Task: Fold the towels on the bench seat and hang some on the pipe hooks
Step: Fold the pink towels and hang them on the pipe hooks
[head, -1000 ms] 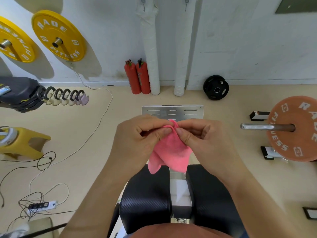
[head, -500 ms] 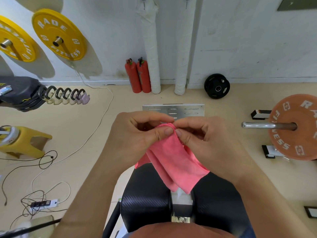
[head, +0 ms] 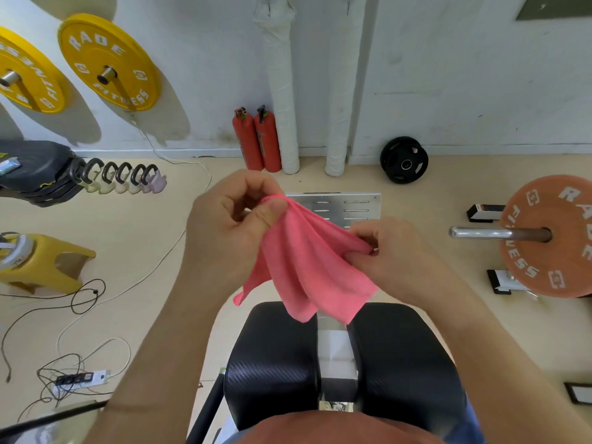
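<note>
A pink towel (head: 304, 267) hangs in the air above the black bench seat (head: 272, 363). My left hand (head: 227, 232) pinches its upper left corner between thumb and fingers. My right hand (head: 394, 254) pinches the edge further right and lower. The cloth spreads between both hands and its lower folds dangle just over the seat's two pads. Two white wrapped pipes (head: 282, 91) stand against the far wall, each with a small hook (head: 267, 4) near the top of the frame.
Two red extinguishers (head: 256, 139) stand beside the pipes. A metal plate (head: 349, 206) lies beyond the bench. An orange barbell plate (head: 551, 235) is at the right, a black plate (head: 403, 160) leans on the wall. Cables and a power strip (head: 80, 378) lie at the left.
My hands have moved apart: the right slid down to the right along the edge, the left lifted slightly. The bunched towel has opened out between them.
</note>
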Demonstrator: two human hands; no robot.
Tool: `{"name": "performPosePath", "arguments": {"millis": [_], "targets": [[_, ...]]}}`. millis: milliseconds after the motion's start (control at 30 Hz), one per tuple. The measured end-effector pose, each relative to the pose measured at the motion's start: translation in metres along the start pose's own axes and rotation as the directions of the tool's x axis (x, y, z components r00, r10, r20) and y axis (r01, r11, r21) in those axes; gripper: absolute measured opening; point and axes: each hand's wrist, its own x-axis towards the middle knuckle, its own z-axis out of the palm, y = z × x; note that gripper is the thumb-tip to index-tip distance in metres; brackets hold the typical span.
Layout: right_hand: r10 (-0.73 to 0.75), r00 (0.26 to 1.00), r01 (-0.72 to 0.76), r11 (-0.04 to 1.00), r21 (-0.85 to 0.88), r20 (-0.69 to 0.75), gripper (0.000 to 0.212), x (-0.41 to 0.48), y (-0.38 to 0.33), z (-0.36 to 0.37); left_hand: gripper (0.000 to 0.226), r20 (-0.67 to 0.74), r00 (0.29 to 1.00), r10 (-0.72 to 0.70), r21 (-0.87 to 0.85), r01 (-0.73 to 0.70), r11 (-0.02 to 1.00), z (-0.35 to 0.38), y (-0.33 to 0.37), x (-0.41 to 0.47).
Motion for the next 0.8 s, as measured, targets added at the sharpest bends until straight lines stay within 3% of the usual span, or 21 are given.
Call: {"name": "performPosePath", "arguments": {"millis": [67,133,267,333,433,567,667,733,800], "targets": [[0.154,0.986,-0.141,0.975,-0.175,0.064,0.035,0.008,0.030,0.003,0.022,-0.111,0.993,-0.031,-0.040,0.027,0.999,-0.008,-0.017,0.007],[0.296,0.953,-0.266,0.921,-0.283,0.068,0.030,0.012,0.056,0.002,0.022,-0.216,0.973,-0.086,-0.066,0.073,0.995,-0.015,-0.041,0.013],[0.423,0.905,-0.394,0.869,-0.300,0.038,0.028,0.018,0.079,-0.011,0.028,-0.286,0.929,-0.234,-0.065,0.225,0.972,-0.014,-0.088,0.013],[0.469,0.883,-0.438,0.848,-0.298,0.036,0.017,0.024,0.082,-0.018,0.024,-0.301,0.898,-0.320,-0.089,0.307,0.947,-0.011,-0.106,0.011],[0.552,0.824,-0.531,0.831,-0.165,0.126,0.008,0.033,0.087,-0.028,0.016,-0.226,0.872,-0.435,-0.130,0.415,0.900,-0.014,-0.126,0.007],[0.603,0.749,-0.599,0.793,-0.107,0.275,0.022,0.046,0.096,-0.039,0.008,-0.152,0.866,-0.477,0.056,0.489,0.871,-0.011,-0.146,0.005],[0.584,0.727,-0.630,0.776,0.015,0.362,0.020,0.058,0.100,-0.039,0.010,-0.089,0.857,-0.508,0.162,0.515,0.842,0.004,-0.154,0.008],[0.585,0.726,-0.654,0.749,0.102,0.361,0.018,0.067,0.105,-0.038,0.011,-0.086,0.834,-0.545,0.135,0.552,0.823,0.012,-0.154,0.013],[0.604,0.715,-0.685,0.707,0.178,0.353,0.019,0.075,0.110,-0.038,0.014,-0.085,0.779,-0.622,-0.051,0.620,0.783,0.016,-0.151,0.021]]}}
